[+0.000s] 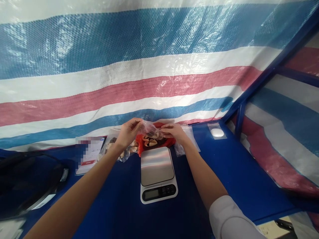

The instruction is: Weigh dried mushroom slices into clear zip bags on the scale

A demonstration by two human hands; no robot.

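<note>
A clear plastic bag (150,127) is stretched between my two hands above the back edge of a kitchen scale. My left hand (130,131) pinches its left side. On the other side, the fingers of my right hand (174,131) close on the bag's edge. Just below lies an open red bag (170,142) holding dried tan and dark pieces (150,141), whose kind I cannot make out. The digital kitchen scale (157,167), with a bare metal plate, stands in front. Beside my left wrist, clear bags (126,154) hold similar pale pieces.
Flat clear bags (193,137) lie behind my right forearm. A small bag with a white oval object (217,132) is farther right. To the left are a lit phone or tablet (91,154) and a black item (32,182). Striped tarp (149,79) walls the blue table (236,179).
</note>
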